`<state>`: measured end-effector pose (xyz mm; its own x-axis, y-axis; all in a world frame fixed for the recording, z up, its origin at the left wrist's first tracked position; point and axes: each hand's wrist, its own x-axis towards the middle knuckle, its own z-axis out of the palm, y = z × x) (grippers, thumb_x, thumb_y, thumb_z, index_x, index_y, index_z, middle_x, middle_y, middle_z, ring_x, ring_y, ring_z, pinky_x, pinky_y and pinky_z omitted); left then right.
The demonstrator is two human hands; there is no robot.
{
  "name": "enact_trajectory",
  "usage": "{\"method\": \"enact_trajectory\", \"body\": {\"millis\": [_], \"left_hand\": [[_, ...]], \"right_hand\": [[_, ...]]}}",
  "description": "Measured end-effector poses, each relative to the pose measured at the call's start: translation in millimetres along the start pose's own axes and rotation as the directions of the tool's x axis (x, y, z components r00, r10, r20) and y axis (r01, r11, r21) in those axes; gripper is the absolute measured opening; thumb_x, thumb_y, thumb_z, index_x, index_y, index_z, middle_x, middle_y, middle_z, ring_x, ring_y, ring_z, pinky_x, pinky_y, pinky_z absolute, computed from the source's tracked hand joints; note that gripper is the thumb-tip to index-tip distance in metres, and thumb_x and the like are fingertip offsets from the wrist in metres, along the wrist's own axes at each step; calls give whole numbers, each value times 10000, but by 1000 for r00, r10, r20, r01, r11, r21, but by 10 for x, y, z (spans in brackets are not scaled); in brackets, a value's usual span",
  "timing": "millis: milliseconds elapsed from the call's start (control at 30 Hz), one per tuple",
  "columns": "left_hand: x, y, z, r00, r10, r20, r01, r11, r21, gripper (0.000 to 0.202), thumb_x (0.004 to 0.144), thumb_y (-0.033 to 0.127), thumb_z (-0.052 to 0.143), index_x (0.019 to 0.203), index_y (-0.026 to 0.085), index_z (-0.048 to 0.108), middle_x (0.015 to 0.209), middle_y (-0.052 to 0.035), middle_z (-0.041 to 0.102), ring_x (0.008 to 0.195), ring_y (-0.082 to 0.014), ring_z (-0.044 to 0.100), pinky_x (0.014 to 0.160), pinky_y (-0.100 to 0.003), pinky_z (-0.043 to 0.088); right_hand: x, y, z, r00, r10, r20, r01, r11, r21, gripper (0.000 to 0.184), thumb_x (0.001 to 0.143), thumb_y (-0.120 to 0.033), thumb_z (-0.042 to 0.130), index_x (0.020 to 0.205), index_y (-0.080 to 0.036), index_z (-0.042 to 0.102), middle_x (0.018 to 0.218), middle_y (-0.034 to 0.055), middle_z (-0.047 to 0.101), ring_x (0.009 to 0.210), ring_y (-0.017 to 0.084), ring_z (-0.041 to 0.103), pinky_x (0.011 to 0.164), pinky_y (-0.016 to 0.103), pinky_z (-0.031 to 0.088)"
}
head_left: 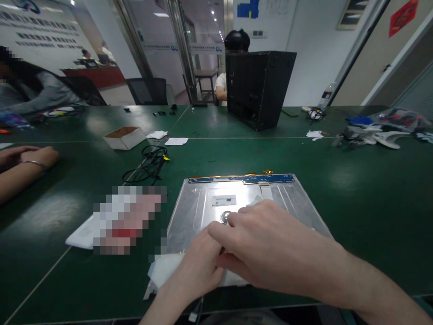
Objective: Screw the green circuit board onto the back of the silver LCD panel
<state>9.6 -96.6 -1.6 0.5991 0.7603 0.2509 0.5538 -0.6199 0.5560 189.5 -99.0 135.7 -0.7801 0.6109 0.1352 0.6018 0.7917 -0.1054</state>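
Presents as silver panel (pixel 196 221) with blue circuit strip (pixel 219 179) along far edge, pale label (pixel 221 200). Lies flat on worktop (pixel 355 194). Cannot tell grip state, left hand (pixel 204 264) or right hand (pixel 267 243).

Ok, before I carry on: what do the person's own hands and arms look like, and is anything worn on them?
The left hand and right hand are ungloved. The left forearm and right forearm show no sleeve, watch or bracelet within the picture. Parts are hidden, so rings can't be ruled out.
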Motion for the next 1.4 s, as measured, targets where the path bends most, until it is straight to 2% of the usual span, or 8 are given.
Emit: {"method": "enact_trajectory", "body": {"millis": [267,433,600,767,867,1033,1267,1400], "left_hand": [[10,52,-48,1000,-10,-7,11,1000,24,172,712,81,443,735,228,530,742,-53,618,904,-279,605,803,-406,517],[-19,5,-6,1000,-16,-5,17,999,34,223,700,80,449,827,215,572,887,-68,653,921,-273,605,802,-399,520],[-19,4,-19,1000,0,-28,2,998,60,162,732,88,445,728,225,531,752,-54,602,919,-270,595,815,-404,517],[-15,1,-19,1000,2,5,-2,999,51,169,754,87,447,691,228,516,667,-37,561,906,-269,598,824,-411,508],[-13,6,-14,1000,5,6,-5,999,33,173,767,84,444,709,224,526,703,-44,592,899,-266,601,822,-411,505],[1,34,-32,1000,-1,5,1,1000,24,172,790,86,435,791,211,551,826,-62,639,882,-254,602,811,-398,505],[19,53,-43,999,18,-40,-16,998,53,154,732,83,425,730,214,505,761,-54,587,896,-260,584,802,-397,509],[4,32,-20,1000,18,-9,-17,999,48,172,767,81,431,684,218,493,684,-35,575,863,-250,595,805,-389,506]], "right_hand": [[29,65,20,1000,12,-6,-12,1000,-25,38,912,-223,509,922,-186,509,737,6,659,567,147,567,461,299,193],[47,81,-13,999,0,34,0,1000,-2,127,838,-201,559,940,-184,485,780,6,650,575,143,554,450,298,212],[52,105,16,999,29,29,-28,999,-17,104,905,-293,547,920,-198,508,710,5,653,573,154,577,466,288,197],[48,125,22,1000,1,10,-1,999,-43,72,915,-251,541,893,-187,516,697,8,648,541,143,550,469,286,182],[45,130,-11,1000,-4,25,5,1000,-23,50,911,-221,528,925,-183,500,724,4,645,553,142,538,463,290,190],[31,128,-45,997,-18,73,17,1000,15,139,854,-186,572,956,-189,477,808,5,652,606,137,543,468,292,222],[42,139,4,999,-3,33,4,1000,-30,86,904,-286,561,909,-205,532,735,-2,656,584,153,555,478,294,196],[52,134,-1,999,-2,37,4,999,-41,78,929,-255,515,894,-189,538,731,8,654,570,144,540,480,291,188]]}}
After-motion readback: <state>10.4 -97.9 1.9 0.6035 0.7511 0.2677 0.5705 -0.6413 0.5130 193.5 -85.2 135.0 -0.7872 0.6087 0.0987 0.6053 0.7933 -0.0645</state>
